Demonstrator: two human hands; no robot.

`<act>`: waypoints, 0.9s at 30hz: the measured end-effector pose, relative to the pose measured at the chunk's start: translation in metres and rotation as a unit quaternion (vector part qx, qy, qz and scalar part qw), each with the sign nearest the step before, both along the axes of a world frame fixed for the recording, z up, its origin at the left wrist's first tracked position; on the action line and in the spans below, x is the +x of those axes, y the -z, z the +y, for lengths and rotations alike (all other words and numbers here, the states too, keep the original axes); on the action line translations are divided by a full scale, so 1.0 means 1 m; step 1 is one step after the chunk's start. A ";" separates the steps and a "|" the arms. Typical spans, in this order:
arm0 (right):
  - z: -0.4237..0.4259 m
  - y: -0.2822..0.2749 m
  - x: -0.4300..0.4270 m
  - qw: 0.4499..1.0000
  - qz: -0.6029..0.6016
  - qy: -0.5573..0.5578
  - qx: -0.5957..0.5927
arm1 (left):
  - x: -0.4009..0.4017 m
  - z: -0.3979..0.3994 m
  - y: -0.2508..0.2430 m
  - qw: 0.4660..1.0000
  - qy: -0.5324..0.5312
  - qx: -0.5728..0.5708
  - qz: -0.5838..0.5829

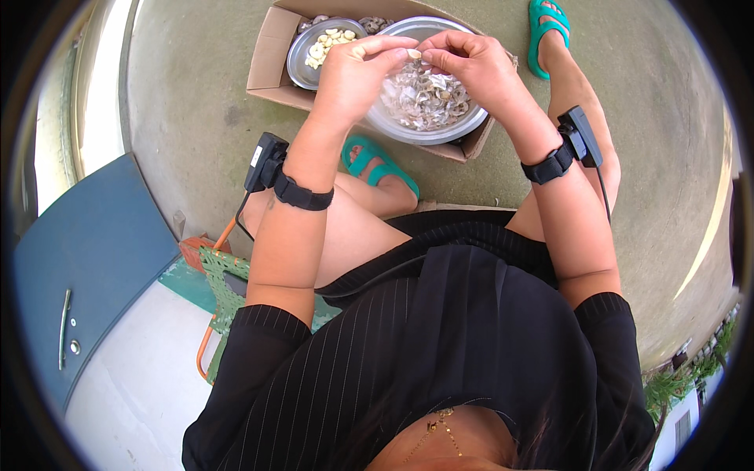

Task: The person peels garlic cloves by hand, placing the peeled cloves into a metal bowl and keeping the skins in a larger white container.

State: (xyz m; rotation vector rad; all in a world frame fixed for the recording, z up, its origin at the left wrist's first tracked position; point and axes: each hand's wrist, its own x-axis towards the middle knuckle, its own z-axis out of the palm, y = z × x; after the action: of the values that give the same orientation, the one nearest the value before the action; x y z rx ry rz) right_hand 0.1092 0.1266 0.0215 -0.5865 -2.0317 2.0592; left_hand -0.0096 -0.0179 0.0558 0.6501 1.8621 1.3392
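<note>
A pale garlic clove (414, 53) sits between my fingertips, above a large metal bowl (412, 138). My left hand (360, 68) pinches it at its left side with thumb and forefinger. From the other side, my right hand (474, 57) grips it with thumb and bent fingers. Papery garlic skins (427, 97) lie heaped in the bowl. To the left of it, a smaller round metal dish (298, 65) holds several peeled garlic cloves (318, 50); my left hand and wrist cover part of its right side.
Both vessels stand in an open cardboard box (272, 56) on a concrete floor (194, 88). Unpeeled garlic (374, 25) shows behind the dish. My feet in green sandals (377, 165) flank the box. A green woven chair (219, 282) and blue door (94, 247) are at left.
</note>
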 end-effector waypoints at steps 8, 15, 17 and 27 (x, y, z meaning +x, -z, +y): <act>-0.008 0.009 -0.002 1.000 0.005 0.001 -0.031 | 0.003 0.002 -0.002 1.000 0.012 0.010 -0.024; -0.004 0.003 -0.003 0.978 0.024 0.013 -0.209 | 0.014 0.009 0.006 0.996 -0.014 0.065 0.066; -0.004 0.001 -0.003 0.980 0.028 0.014 -0.196 | 0.015 0.010 0.001 0.998 -0.007 0.044 0.036; -0.010 0.003 -0.006 0.994 0.078 0.015 -0.075 | 0.008 0.006 0.014 0.953 -0.093 0.109 -0.267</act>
State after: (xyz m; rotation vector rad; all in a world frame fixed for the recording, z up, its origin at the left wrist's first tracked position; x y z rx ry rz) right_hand 0.1032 0.1166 0.0183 -0.4601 -1.7843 2.1794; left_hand -0.0014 -0.0116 0.0421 0.1833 1.3714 1.6639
